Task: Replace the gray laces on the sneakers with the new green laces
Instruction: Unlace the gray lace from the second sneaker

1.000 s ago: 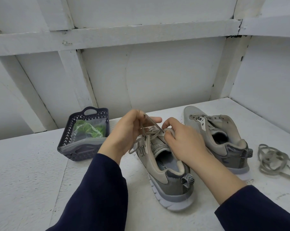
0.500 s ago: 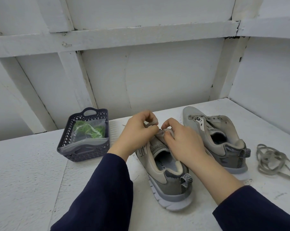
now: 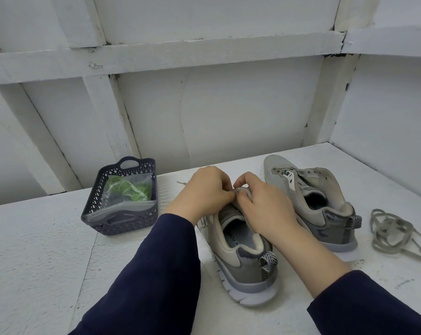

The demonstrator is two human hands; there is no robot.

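Near sneaker (image 3: 243, 267): mid-bench, sole down, heel toward the front edge and me. Long axis runs front to back, toe pointing at the back edge and a little left; the toe is hidden under my hands.

Left hand (image 3: 204, 192): fingers curled tight, pinching the gray lace (image 3: 181, 183) over the eyelets. One lace tip sticks out past the knuckles.

Right hand (image 3: 265, 204): fingers curled, thumb and forefinger pinching the near sneaker's upper at the tongue, fingertips touching the left hand's.

Far sneaker (image 3: 313, 197): just right of the first, unlaced, toe toward the back edge.

Loose lace (image 3: 393, 234): gray, in a heap by the right edge.

Basket (image 3: 122, 220): dark, toward the back-left, holding a clear bag of green laces (image 3: 127, 189).
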